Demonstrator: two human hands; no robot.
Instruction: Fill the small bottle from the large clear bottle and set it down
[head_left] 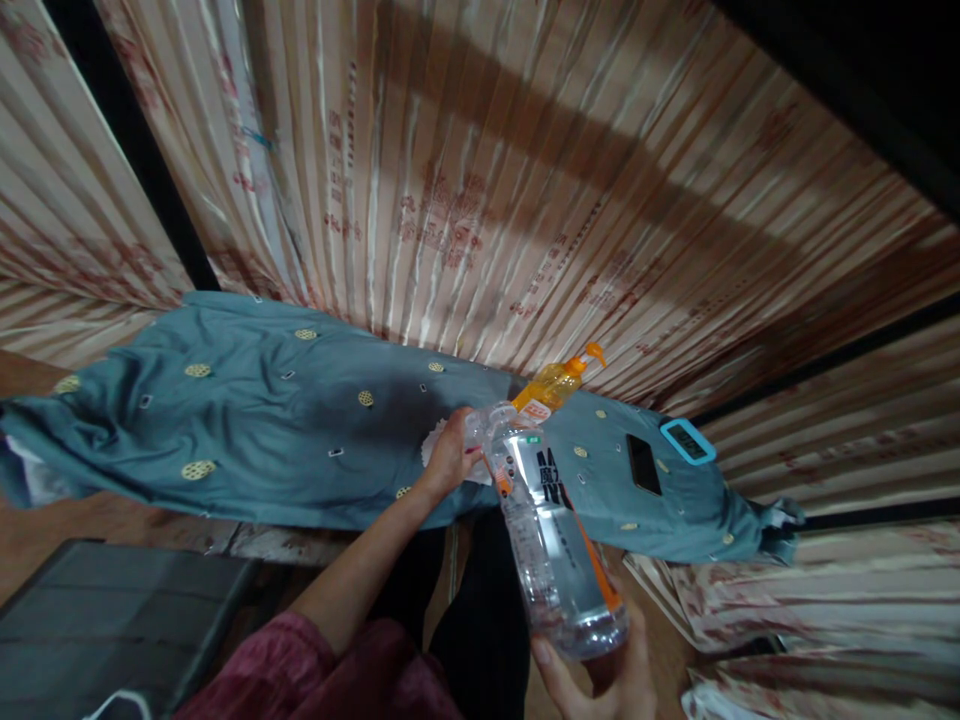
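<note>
A large clear plastic bottle [559,540] with a silver and orange label lies slantwise in front of me, base towards me and neck pointing away to the left. My right hand [611,670] supports its base, fingers curled round the bottom. At the neck end, my left hand [450,460] is closed on clear plastic. A white crumpled piece [433,440] shows beside and under that hand; I cannot tell whether it is tissue or plastic. Just behind the bottle's neck is an orange pump bottle [553,385], partly covered by it.
A green-grey patterned cloth [262,420] covers the long narrow surface. On its right part lie a black phone [644,464] and a blue-framed digital clock [688,441]. Pleated curtains [450,200] hang behind. A dark grey box or seat [120,620] stands at lower left.
</note>
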